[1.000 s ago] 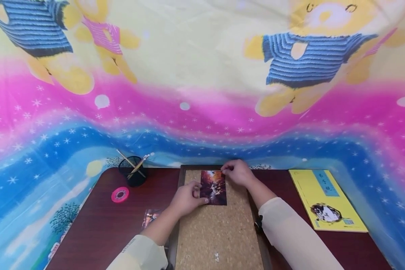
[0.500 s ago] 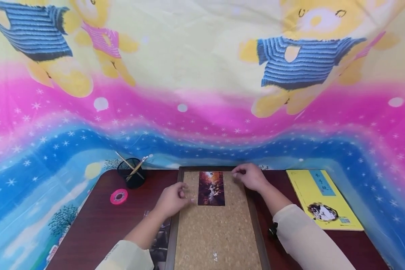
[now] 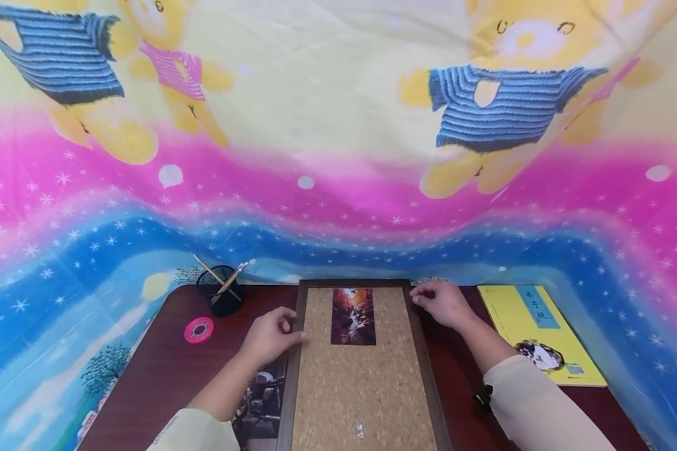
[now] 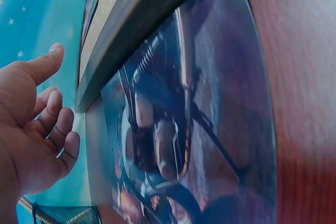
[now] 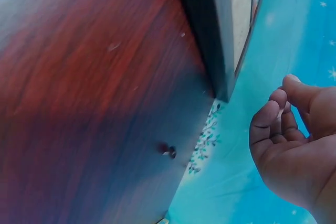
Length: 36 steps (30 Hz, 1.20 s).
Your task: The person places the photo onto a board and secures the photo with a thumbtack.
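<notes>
A small photo of an autumn forest stream [image 3: 353,316] lies flat near the top of a cork board [image 3: 367,382] with a dark wooden frame. My left hand [image 3: 267,335] hovers at the board's left frame edge, fingers loosely bent and holding nothing. On the other side, my right hand [image 3: 442,304] is beside the top right corner of the frame. Its thumb and index tip come close together in the right wrist view, with nothing visible between them. Below my left forearm, partly covered, a motorcycle picture [image 4: 157,140] lies against the frame.
A pink ring-shaped roll [image 3: 199,329] and a black mesh cup [image 3: 225,297] with brushes stand at the back left of the dark red table [image 3: 163,376]. At the right lies a yellow book [image 3: 541,332]. Small whitish pieces [image 3: 360,430] sit low on the board. A printed cloth hangs behind.
Both hands have let go of the forest photo and drawn apart, the left one leftward, the right one rightward. The photo stays on the board, and more of the motorcycle picture shows.
</notes>
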{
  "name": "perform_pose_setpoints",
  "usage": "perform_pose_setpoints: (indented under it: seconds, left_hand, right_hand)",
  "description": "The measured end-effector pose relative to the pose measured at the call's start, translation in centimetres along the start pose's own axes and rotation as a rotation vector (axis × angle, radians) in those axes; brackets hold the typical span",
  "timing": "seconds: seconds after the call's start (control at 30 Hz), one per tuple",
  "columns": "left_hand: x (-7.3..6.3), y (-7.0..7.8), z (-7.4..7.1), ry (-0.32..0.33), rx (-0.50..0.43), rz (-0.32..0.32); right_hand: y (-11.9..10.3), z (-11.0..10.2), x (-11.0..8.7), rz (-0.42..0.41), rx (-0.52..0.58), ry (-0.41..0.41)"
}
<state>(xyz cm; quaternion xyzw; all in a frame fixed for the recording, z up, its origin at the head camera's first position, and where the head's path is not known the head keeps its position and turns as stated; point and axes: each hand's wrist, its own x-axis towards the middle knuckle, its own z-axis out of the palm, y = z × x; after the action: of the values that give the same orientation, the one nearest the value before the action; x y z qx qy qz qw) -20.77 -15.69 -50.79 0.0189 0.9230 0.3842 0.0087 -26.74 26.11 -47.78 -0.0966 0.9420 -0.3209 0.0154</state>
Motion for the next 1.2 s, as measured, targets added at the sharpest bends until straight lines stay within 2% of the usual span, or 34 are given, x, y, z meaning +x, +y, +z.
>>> perform_pose_setpoints:
  seconds: [0.4,0.73,1.2]
  left_hand:
    - [-0.7,-1.6,-1.4,0.022,0.071,0.011]
    - [-1.7,-3.1,-2.5,-0.017,0.144,-0.018]
    - [-2.7,-4.6,-3.8,-0.076,0.193,-0.018]
  right_hand:
    - [2.4,-0.6,-1.3,-0.018,-0.032,0.038]
    - [4.0,-1.3,-2.1,0.013,-0.029,-0.01]
    - [5.3,-1.9,-3.3,0.115,-0.065,-0.095]
